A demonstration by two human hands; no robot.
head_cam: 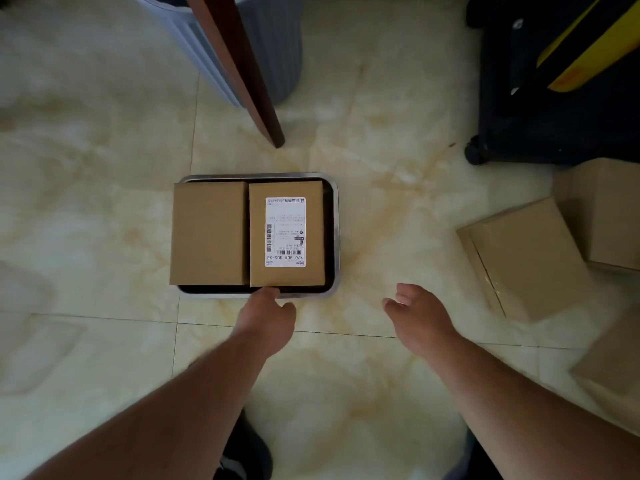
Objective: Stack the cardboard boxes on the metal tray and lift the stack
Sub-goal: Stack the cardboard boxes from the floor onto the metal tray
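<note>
A metal tray (333, 237) lies on the tiled floor. Two cardboard boxes stand side by side in it: a plain box (207, 233) on the left and a box with a white shipping label (286, 233) on the right. My left hand (268, 315) reaches to the tray's near rim, its fingertips touching the labelled box's near edge. My right hand (419, 315) hovers to the right of the tray with relaxed fingers, holding nothing. More cardboard boxes lie on the floor at the right: a flat one (523, 258) and a taller one (609, 213) behind it.
A brown wooden leg (242, 67) slants down just beyond the tray, with a grey ribbed bin (273, 50) behind it. A black wheeled case (540, 109) with a yellow item on top stands at the far right. Another cardboard piece (613, 365) lies near my right forearm.
</note>
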